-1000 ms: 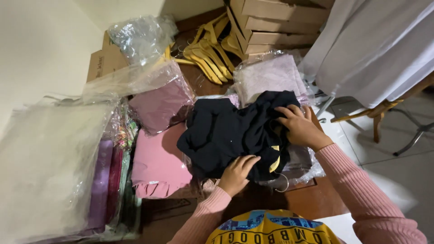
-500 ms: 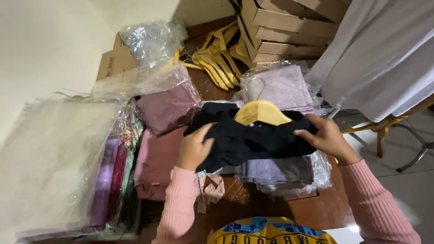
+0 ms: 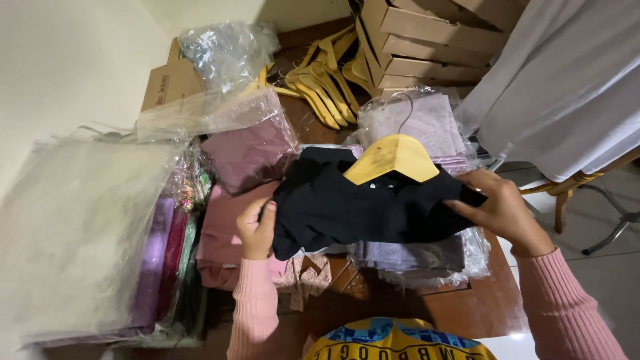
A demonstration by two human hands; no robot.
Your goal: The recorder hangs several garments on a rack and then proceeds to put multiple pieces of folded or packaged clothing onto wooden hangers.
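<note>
Gripping a black garment [image 3: 363, 210] at both ends, the left hand [image 3: 257, 230] and right hand [image 3: 500, 210] hold it spread above the counter [image 3: 460, 310]; the fingers of each hand are closed on the cloth. A yellow hanger [image 3: 392, 159] sits in the garment's neck, between the two hands and beyond the fingers. Under the garment lie bagged folded clothes [image 3: 250, 153], pink near the left fingers, pale purple near the right. More yellow hangers [image 3: 327, 80] lie farther off, beside cardboard boxes [image 3: 427, 40].
</note>
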